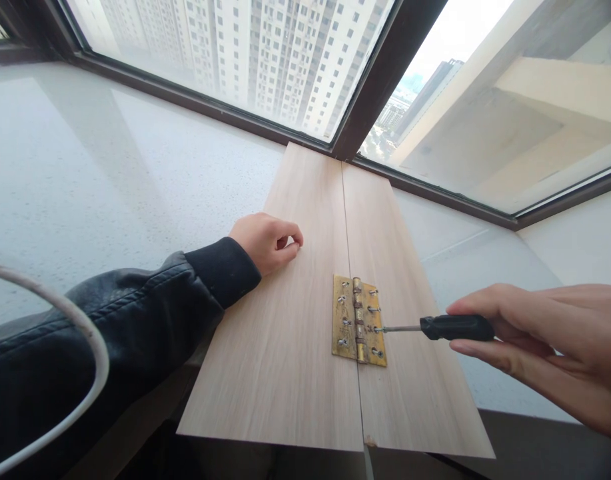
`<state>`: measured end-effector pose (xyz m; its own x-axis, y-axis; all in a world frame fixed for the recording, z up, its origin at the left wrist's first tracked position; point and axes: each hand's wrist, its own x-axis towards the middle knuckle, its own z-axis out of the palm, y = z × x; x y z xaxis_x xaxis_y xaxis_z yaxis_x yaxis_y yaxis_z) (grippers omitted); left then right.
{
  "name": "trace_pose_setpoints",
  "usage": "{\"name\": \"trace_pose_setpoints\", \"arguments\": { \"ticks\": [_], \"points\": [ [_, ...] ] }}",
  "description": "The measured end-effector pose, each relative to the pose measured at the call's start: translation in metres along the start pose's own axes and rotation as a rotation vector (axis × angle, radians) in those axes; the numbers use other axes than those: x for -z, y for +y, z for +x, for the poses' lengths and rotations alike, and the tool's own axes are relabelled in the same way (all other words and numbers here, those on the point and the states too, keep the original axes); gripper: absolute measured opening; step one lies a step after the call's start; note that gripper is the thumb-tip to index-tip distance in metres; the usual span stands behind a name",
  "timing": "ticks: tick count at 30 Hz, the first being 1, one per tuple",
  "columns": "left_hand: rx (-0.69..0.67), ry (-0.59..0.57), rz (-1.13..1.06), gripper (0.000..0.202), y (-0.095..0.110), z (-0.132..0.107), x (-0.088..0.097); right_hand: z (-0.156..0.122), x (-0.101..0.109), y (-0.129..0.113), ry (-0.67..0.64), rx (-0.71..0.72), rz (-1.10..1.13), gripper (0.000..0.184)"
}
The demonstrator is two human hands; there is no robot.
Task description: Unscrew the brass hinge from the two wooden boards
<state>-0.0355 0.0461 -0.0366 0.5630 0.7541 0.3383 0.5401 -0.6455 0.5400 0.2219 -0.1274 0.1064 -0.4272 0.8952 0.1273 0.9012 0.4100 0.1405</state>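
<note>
While the right hand [550,350] gripped the screwdriver [458,327] at the hinge [358,321] across two boards [295,320], I logged screws [342,342] inserted, several seemingly not fully driven; left hand [266,241] was curled, contents unclear.

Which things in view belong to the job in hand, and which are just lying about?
In the job:
- black-handled metal screwdriver, in the right hand, its tip at the hinge
- brass-coloured rectangular metal hinge
- two pale wood-grain boards, the left hand at one

Just around:
- white curved cable
- dark-brown window frame
- white speckled ledge
</note>
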Motion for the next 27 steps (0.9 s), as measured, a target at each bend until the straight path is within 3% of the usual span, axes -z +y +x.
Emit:
{"name": "trace_pose_setpoints", "arguments": {
  "ticks": [3, 8, 14, 21, 24, 27],
  "points": [
    [-0.009, 0.007, 0.005, 0.020, -0.001, 0.000, 0.000, 0.000, 0.000, 0.000, -0.067, 0.115, -0.049, 0.023],
    [-0.007, 0.004, -0.001, 0.020, -0.001, -0.001, 0.000, 0.005, -0.004, -0.009, -0.028, 0.067, -0.119, 0.029],
    [0.014, -0.005, 0.005, 0.021, 0.001, 0.000, 0.000, 0.003, -0.014, -0.008, 0.010, 0.125, -0.257, 0.038],
    [0.003, 0.001, 0.003, 0.020, 0.000, 0.000, 0.000, -0.005, -0.020, -0.014, 0.008, 0.025, -0.453, 0.039],
    [0.007, 0.005, 0.007, 0.019, 0.000, 0.000, 0.000, -0.001, -0.020, -0.018, 0.014, 0.001, -0.371, 0.032],
    [0.003, 0.003, 0.004, 0.019, 0.000, 0.000, 0.000, 0.003, -0.018, -0.017, -0.068, -0.003, -0.145, 0.026]
  ]
}}
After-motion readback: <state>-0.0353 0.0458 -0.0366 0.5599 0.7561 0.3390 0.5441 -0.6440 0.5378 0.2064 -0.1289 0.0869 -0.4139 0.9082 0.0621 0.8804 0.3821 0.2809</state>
